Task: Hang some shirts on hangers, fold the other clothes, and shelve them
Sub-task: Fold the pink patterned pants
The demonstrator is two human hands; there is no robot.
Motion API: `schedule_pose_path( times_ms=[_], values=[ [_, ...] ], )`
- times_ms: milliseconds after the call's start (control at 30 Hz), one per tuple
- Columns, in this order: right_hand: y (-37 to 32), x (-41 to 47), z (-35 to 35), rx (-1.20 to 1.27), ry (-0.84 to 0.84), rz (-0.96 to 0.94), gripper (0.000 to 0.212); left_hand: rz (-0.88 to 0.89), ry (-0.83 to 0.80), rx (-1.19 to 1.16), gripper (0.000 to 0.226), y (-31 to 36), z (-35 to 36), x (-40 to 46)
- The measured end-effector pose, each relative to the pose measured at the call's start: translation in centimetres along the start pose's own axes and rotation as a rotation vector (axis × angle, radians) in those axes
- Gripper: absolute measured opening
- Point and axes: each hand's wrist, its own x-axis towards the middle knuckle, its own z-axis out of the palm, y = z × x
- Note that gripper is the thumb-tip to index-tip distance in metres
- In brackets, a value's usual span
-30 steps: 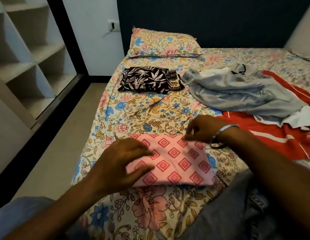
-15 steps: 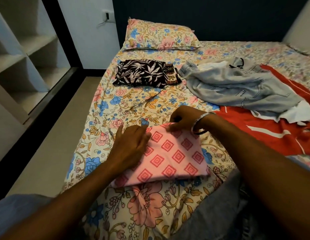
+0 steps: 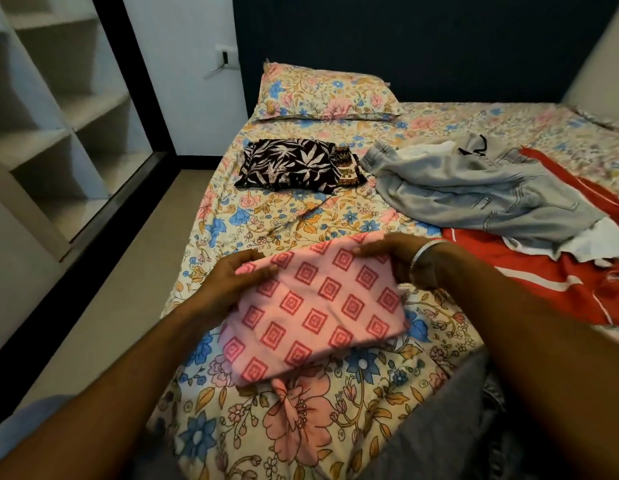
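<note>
Floral bedsheet (image 3: 294, 220) underneath, left hand (image 3: 228, 285) and right hand (image 3: 401, 261) pinch the folded pink cloth (image 3: 318, 310) by its far corners (likely to keep the fold intact), near edge resting on the bed.

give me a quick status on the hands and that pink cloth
Left hand and right hand each grip a far corner of the folded pink cloth. Far edge raised, near edge on the bedsheet. Nothing in the way.

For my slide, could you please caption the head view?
Both hands, left and right, grip a folded pink cloth over the floral bed.
</note>
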Motion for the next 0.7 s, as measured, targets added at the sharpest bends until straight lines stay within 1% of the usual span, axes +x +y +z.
schedule_pose_path(
  times_ms=[33,100,133,167,233,300,367,400,467,500,533,567,633,700],
  values=[
    [0.7,0.2,0.3,0.046,0.013,0.064,0.063,-0.047,0.011,-0.040,0.039,-0.2,0.1,0.1],
    [1.7,0.1,0.7,0.061,-0.003,0.180,0.072,-0.142,-0.010,-0.084,0.047,-0.3,0.2,0.1],
    [1.8,-0.1,0.8,0.053,-0.025,0.207,0.074,-0.172,-0.039,-0.075,0.050,-0.1,0.1,0.0],
    [1.7,-0.5,1.0,0.047,-0.048,0.214,0.071,-0.196,-0.067,-0.055,0.051,-0.1,0.0,-0.1],
    [1.2,-1.4,1.7,0.012,-0.050,0.204,0.059,-0.236,-0.120,-0.011,0.053,-0.1,-0.4,-0.5],
    [0.8,-1.9,2.5,-0.003,-0.053,0.173,0.055,-0.270,-0.160,0.009,0.052,-0.3,-0.6,-1.3],
    [0.5,-2.1,3.1,0.033,-0.055,0.117,0.052,-0.232,-0.141,-0.018,0.049,-0.6,-0.2,-2.0],
    [0.2,-2.1,3.2,0.065,-0.051,0.077,0.050,-0.175,-0.089,-0.065,0.049,-0.6,-0.1,-2.1],
    [-0.4,-2.4,3.5,0.201,-0.049,0.001,0.046,-0.079,0.014,-0.278,0.054,-0.7,0.3,-2.1],
    [-0.5,-2.4,3.6,0.270,-0.028,-0.039,0.043,-0.061,-0.005,-0.406,0.056,-0.8,0.3,-2.1],
    [-0.7,-2.3,3.6,0.322,0.020,-0.074,0.042,-0.065,-0.067,-0.495,0.058,-0.7,0.5,-2.2],
    [-0.7,-2.3,3.7,0.345,0.076,-0.086,0.042,-0.087,-0.122,-0.514,0.059,-0.6,0.7,-2.6],
    [-0.4,-2.1,3.5,0.393,0.130,-0.008,0.045,-0.159,-0.168,-0.453,0.063,-0.8,1.4,-3.4],
    [-0.2,-2.5,3.3,0.378,0.144,0.091,0.047,-0.226,-0.157,-0.426,0.064,-1.3,2.4,-3.6]
  ],
)
